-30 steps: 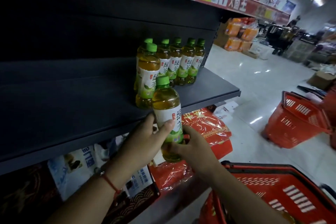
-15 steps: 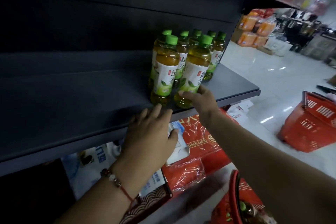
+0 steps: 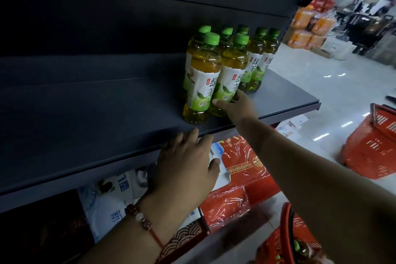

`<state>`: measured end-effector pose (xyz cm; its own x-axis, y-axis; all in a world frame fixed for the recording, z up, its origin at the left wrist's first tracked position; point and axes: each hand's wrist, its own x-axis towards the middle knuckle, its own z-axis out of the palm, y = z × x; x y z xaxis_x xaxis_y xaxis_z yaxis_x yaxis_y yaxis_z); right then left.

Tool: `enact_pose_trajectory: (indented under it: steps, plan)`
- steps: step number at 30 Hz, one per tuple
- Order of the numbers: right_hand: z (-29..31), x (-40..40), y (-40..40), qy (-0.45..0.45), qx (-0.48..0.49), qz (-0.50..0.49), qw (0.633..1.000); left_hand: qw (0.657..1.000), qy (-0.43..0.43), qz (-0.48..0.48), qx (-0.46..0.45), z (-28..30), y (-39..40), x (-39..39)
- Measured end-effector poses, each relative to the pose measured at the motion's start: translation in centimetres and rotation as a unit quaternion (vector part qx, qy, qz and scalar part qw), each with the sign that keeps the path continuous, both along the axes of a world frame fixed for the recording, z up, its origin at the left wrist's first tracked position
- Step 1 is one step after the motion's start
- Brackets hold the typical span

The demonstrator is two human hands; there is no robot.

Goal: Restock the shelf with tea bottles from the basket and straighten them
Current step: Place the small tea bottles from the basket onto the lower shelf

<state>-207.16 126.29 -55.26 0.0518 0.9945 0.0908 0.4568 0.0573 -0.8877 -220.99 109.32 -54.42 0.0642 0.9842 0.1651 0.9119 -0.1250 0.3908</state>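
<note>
i see my right hand reaching up to the dark shelf, its thumb and fingers curled round the lower part of the front right green tea bottle, which stands upright near the shelf's right end. just to its left, touching or nearly so, stands the front left green tea bottle, also upright with its label facing me. behind these two the back row of green tea bottles stands close together against the rear panel, green caps up. my left hand is lower and holds nothing: its fingers are spread and fairly straight, the fingertips lying on the front edge of the shelf, below and a little left of the front bottles. a beaded bracelet with a red cord sits on that wrist. under the shelf lie red foil-wrapped packages and a blue-and-white printed pack. at the bottom right i see the rim of a red basket with something green-capped inside, too blurred for me to name. a second red basket sits on the pale floor well to the right.
</note>
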Motion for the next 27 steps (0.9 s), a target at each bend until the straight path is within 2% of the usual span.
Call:
enact_pose_trajectory:
  steps: [2, 7, 10, 13, 16, 20, 27]
  plan:
    - [0.6, 0.1, 0.1, -0.027, -0.009, 0.011, 1.0, 1.0, 0.005, -0.006, 0.002, 0.0, 0.0, 0.3]
    - [2.6, 1.7, -2.5, -0.181, -0.037, 0.07, 0.98, 1.0, 0.012, -0.025, -0.005, -0.2, -0.1, 1.7]
    - [2.3, 3.9, -6.5, -0.313, -0.004, 0.088, 0.946, 0.999, 0.013, -0.043, -0.001, -0.3, -0.5, 3.0]
    - [0.2, 7.6, -10.4, -0.408, -0.017, 0.12, 0.905, 0.998, 0.032, -0.06, -0.005, -0.7, -0.9, 4.6]
    - [-2.5, 12.5, -14.2, -0.441, -0.07, 0.111, 0.888, 0.994, 0.054, -0.099, -0.011, -1.6, -1.2, 7.2]
    - [-6.5, 19.3, -19.1, -0.441, -0.142, 0.064, 0.884, 0.98, 0.095, -0.173, -0.017, -3.0, -2.1, 12.0]
    - [-14.0, 29.2, -27.7, -0.462, -0.277, 0.001, 0.843, 0.934, 0.163, -0.315, -0.041, -7.1, -4.7, 20.9]
